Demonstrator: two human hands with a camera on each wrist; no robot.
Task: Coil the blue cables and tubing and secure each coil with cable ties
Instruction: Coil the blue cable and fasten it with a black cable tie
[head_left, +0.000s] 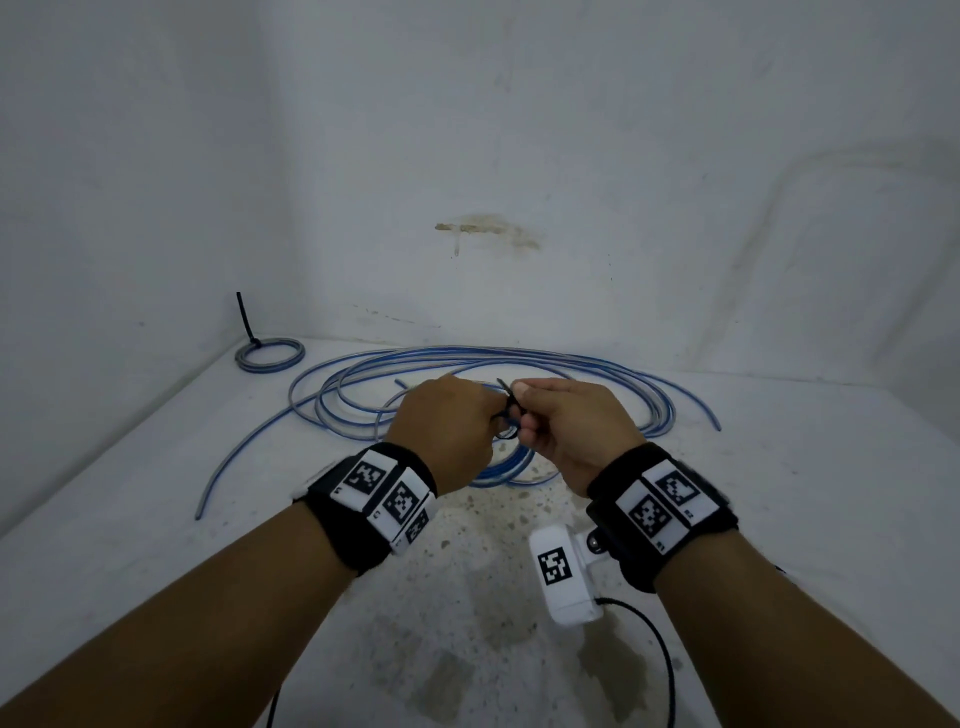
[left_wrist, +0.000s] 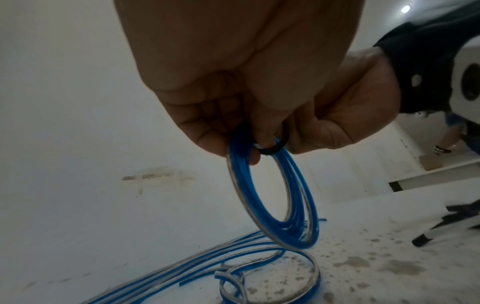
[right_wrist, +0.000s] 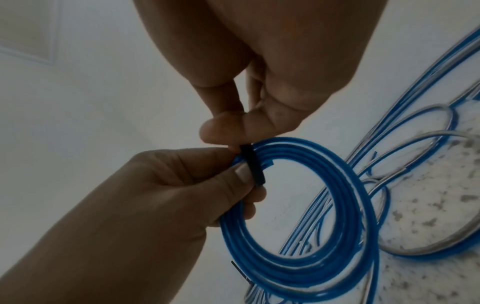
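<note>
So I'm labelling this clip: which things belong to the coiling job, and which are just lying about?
Job:
- blue coil, held by left hand
- black cable tie round it, pinched by right hand
- loose blue tubing
- tied grey coil

Lying about:
- white camera unit
- black cord
- stained wall

Blue coil (right_wrist: 345, 205): glossy, smooth plastic tubing, partly see-thru. Cable tie (right_wrist: 253, 166): matt black plastic. Floor (head_left: 467, 597): rough, speckled, stained concrete. Wristbands (head_left: 363, 525): black cloth w/ white plastic tags.
</note>
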